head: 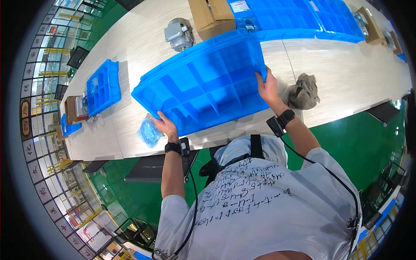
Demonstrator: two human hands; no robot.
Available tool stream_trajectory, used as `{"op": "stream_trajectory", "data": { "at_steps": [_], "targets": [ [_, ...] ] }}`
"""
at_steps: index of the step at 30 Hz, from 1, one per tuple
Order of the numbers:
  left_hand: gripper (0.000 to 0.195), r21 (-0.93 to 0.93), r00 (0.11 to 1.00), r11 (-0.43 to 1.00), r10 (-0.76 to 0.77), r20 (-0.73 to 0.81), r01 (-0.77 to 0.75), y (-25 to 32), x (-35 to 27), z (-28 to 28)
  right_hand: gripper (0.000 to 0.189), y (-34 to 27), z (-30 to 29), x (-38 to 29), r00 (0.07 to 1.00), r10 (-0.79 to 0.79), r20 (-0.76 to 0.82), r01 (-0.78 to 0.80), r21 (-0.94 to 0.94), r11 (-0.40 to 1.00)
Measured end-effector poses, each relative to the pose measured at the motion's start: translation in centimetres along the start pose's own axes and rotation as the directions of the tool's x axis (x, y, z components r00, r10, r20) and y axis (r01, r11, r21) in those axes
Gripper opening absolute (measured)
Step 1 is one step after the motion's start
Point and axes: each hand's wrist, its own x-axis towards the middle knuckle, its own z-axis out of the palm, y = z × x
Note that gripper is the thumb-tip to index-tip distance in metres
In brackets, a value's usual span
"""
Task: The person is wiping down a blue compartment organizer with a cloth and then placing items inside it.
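Both my hands grip a large blue plastic compartment tray [208, 85], tilted askew over the table. Its compartments hold nothing that I can make out. My left hand [166, 125] has hold of the near left corner, thumb over the rim. At the right end wall, my right hand [268, 86] clasps the edge. Close beside my left hand lies a clear bluish plastic bag [149, 132] with contents I cannot identify. A crumpled grey-brown cloth [304, 92] rests to the right of my right hand. Beyond the tray stands a grey electric motor [179, 34].
An open cardboard box [214, 27] stands behind the tray, near more blue compartment trays [286, 19]. A smaller blue compartment tray [104, 87] sits on the left of the pale table [136, 45], by another cardboard box [72, 110]. Dark chairs [146, 169] line the near edge.
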Motion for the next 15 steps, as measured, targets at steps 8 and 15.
{"op": "stream_trajectory", "data": {
  "at_steps": [8,15],
  "targets": [
    [0.047,0.012,0.997,0.998,0.059,-0.057,-0.059,-1.9,-0.9,-0.1,0.038,1.9,0.0,-1.1,0.999,-0.050,0.009,0.049,0.140,0.989],
    [0.049,-0.033,0.999,0.998,-0.045,0.002,0.045,-0.7,-0.9,0.2,0.037,3.8,0.0,-0.7,0.995,-0.103,0.003,0.101,0.171,0.980]
  ]
}}
